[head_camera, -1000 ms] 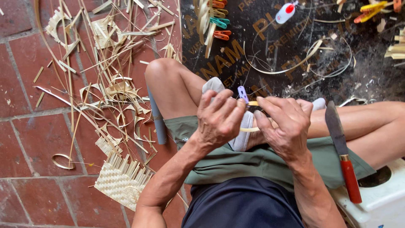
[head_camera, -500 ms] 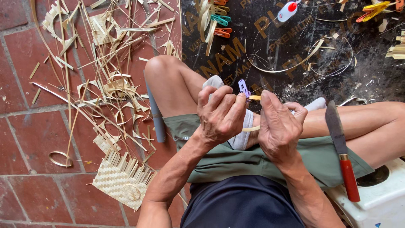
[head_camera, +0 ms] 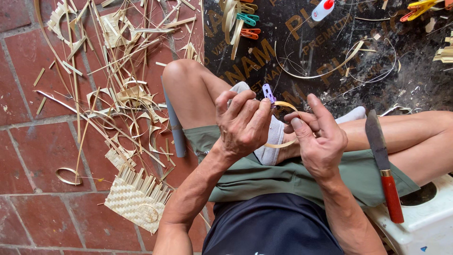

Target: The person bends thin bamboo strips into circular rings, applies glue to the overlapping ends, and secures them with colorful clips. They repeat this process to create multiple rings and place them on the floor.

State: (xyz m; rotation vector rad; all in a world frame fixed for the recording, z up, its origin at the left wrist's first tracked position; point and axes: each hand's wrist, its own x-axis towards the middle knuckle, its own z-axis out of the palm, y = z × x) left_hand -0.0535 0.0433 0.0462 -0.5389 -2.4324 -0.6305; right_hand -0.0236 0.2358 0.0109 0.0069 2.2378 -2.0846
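I sit with my knees apart, and both hands meet over my lap. My left hand pinches a thin bamboo strip bent into a ring, with a purple clothes peg clipped on it beside the fingers. My right hand holds the other side of the ring, thumb and forefinger pressed on the strip. A white cloth lies on my thigh under the hands.
A knife with a red handle rests on my right thigh. A woven bamboo mat piece and many loose bamboo strips litter the brick floor. Coloured pegs, a white bottle with a red cap and a black board lie ahead.
The hands have shifted a little and the strip now shows as a closed ring between them. The knife and the floor litter have not moved.
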